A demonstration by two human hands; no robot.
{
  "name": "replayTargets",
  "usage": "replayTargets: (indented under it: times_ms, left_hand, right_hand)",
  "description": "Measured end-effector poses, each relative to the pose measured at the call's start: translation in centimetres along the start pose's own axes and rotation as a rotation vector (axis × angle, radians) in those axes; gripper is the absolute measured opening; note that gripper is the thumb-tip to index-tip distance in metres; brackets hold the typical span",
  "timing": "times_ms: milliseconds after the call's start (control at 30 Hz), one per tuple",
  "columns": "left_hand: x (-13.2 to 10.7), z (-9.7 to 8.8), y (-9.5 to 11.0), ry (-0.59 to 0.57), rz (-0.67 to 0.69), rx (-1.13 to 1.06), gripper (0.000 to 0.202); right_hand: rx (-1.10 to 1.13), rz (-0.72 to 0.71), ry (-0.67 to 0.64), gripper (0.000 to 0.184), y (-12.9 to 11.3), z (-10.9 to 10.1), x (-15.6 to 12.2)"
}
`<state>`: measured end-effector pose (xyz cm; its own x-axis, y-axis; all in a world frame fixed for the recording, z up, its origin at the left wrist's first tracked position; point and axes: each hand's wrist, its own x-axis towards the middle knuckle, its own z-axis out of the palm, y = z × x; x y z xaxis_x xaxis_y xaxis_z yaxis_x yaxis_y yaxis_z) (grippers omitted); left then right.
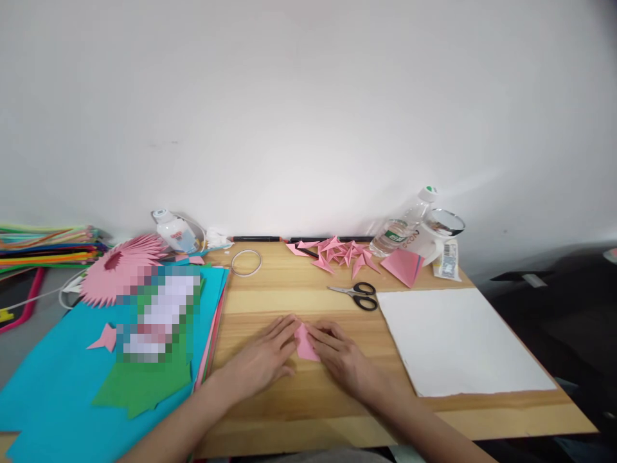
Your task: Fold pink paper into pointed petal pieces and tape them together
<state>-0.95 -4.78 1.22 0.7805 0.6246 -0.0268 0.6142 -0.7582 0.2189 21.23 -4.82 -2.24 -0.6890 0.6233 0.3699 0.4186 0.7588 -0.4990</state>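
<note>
A small folded piece of pink paper (307, 346) lies on the wooden table between my two hands. My left hand (267, 354) rests at its left side, fingers stretched out with the tips at the paper's upper left edge and the thumb apart. From the other side, my right hand (340, 354) has its fingers together on the paper's right edge; its thumb is hidden. Beyond the hands lie black-handled scissors (365, 296). A pile of folded pink paper pieces (340, 253) sits at the back by the wall.
On the right are a white pad (463, 341), a pink paper square (403, 267), a water bottle (393, 235) and a mug (429, 241). Left are blue sheets (48, 373), green paper (159, 386), a pink pleated ring (130, 273), a white bottle (176, 233) and a tape ring (246, 253).
</note>
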Motion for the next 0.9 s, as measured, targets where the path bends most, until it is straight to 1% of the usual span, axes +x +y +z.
replayTargets:
  times_ms: [167, 233, 400, 500, 600, 667, 800, 900]
  left_hand:
    - [0.1, 0.1, 0.3, -0.055, 0.010, 0.108, 0.049]
    - [0.2, 0.4, 0.4, -0.040, 0.004, 0.134, 0.052]
    - [0.2, 1.5, 0.9, 0.043, -0.010, 0.190, 0.061]
    - [0.3, 1.8, 1.3, 0.039, -0.018, 0.254, 0.065]
    - [0.4, 1.7, 1.8, 0.025, -0.033, 0.300, 0.068]
    - [0.5, 1.9, 2.0, 0.040, -0.045, 0.297, 0.067]
    - [0.3, 2.9, 2.1, 0.064, -0.046, 0.282, 0.066]
    - [0.2, 3.4, 2.0, 0.049, -0.057, 0.289, 0.066]
  right_hand:
    - [-0.005, 0.002, 0.000, 0.042, 0.2, 0.2, -0.1]
    - [-0.007, 0.003, 0.008, 0.041, 0.2, 0.3, -0.1]
    - [-0.009, 0.003, 0.016, 0.040, 0.3, 0.4, -0.1]
    - [-0.017, 0.003, 0.000, 0.037, 0.4, 0.4, -0.1]
    - [-0.041, 0.005, -0.034, 0.032, 0.3, 0.1, 0.2]
    - [-0.054, 0.012, -0.052, 0.030, 0.2, -0.2, 0.5]
    - [-0.053, 0.029, -0.047, 0.025, -0.2, -0.6, 1.2]
    - [-0.005, 0.047, -0.050, 0.022, -0.3, -0.8, 1.5]
